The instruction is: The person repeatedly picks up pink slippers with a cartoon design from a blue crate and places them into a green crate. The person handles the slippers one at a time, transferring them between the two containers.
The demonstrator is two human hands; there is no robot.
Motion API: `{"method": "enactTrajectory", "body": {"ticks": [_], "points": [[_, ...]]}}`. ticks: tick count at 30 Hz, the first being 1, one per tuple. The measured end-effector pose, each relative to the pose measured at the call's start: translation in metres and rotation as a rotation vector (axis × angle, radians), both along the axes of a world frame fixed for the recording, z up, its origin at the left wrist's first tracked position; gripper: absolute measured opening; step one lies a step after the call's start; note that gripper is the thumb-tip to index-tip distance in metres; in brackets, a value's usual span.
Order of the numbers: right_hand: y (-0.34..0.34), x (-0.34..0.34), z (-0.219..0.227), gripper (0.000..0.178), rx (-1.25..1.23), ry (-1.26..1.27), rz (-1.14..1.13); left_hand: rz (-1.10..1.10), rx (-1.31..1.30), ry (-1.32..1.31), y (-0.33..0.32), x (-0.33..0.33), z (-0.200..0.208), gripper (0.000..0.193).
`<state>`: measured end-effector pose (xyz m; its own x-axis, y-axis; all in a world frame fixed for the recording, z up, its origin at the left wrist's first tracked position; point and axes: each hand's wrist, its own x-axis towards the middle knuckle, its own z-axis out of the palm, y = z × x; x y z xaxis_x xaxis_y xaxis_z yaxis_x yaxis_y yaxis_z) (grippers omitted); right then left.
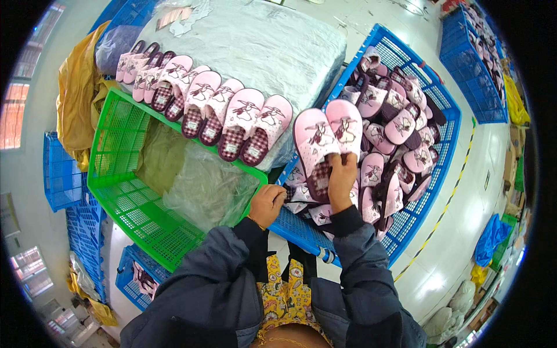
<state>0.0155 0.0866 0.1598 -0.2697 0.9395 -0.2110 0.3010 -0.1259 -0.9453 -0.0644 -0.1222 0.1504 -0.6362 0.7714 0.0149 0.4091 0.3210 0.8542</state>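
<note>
My right hand [342, 181] grips a pair of pink slippers [328, 132], its fingers inside the openings. The pair is held side by side, soles down, above the blue crate [277, 223]. Loose pink slippers [400, 126] with dark soles are heaped in that crate. My left hand [267, 205] is closed, fingers curled, by the near right corner of the green crate [174, 229]; whatever it holds is hidden. Beyond the green crate, several matching slippers [243, 113] stand in a row of pairs, toes pointing away, showing checked insoles.
A large bale wrapped in pale plastic [261, 43] lies behind the slipper row. Clear plastic [203, 182] covers part of the green crate's inside. Another blue crate [470, 75] of slippers stands at far right. Yellow cloth sacks [78, 95] and stacked blue crates [86, 229] are at left.
</note>
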Motion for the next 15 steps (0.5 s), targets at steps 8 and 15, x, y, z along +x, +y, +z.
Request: {"method": "enactTrajectory", "body": {"ticks": [8,15], "points": [[0.076,-0.152,-0.012,0.022,0.267,-0.005,0.165,-0.409,-0.160,0.077,-0.027,0.004,-0.055,0.041],[0.104,-0.256,-0.042,0.020,0.119,0.045,0.250,-0.585,-0.107,0.087,-0.041,-0.007,-0.085,0.039]]}}
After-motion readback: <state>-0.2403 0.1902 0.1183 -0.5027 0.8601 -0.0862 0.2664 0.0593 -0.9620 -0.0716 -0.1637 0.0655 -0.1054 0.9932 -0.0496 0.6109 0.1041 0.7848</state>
